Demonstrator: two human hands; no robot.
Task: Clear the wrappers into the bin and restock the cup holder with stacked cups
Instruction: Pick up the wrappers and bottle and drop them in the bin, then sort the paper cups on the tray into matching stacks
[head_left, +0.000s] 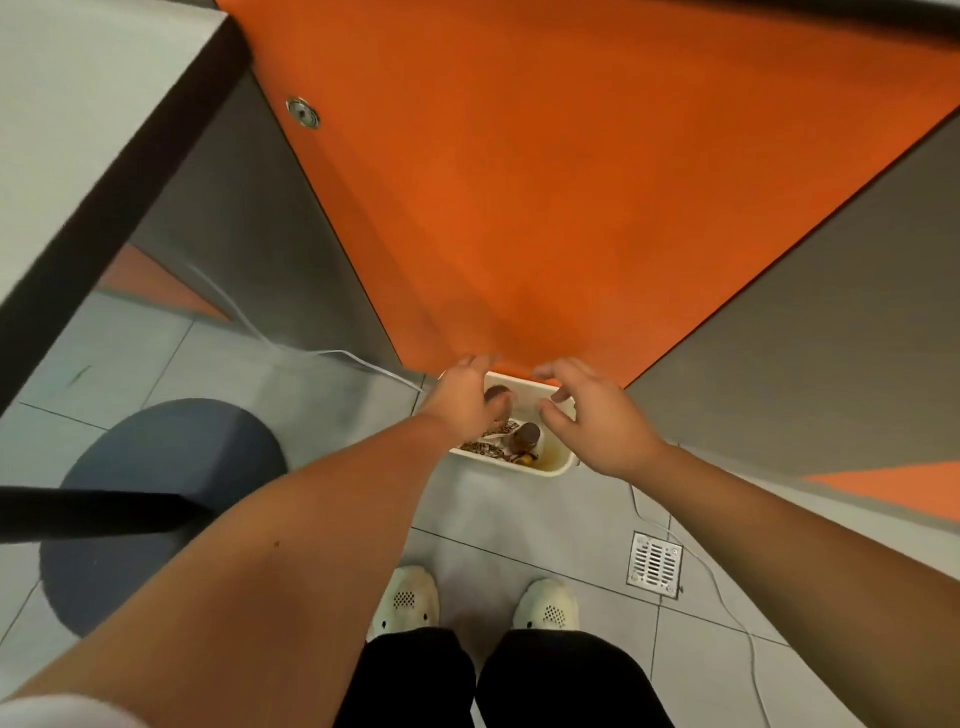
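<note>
A small white bin (556, 465) stands on the floor against the orange wall panel. Inside it lie patterned wrappers (488, 439) and brown rounded items (525, 435). Both of my hands hover just over the bin's opening. My left hand (467, 397) is above its left side with fingers spread and nothing in it. My right hand (587, 415) is above its right side, fingers curled apart and empty. No cups or cup holder are in view.
A white table (78, 135) with a dark edge fills the upper left. A round grey stool (156, 499) stands at the left. A white cable (332, 356) runs along the floor. A metal floor drain (654, 564) lies at the right, near my feet.
</note>
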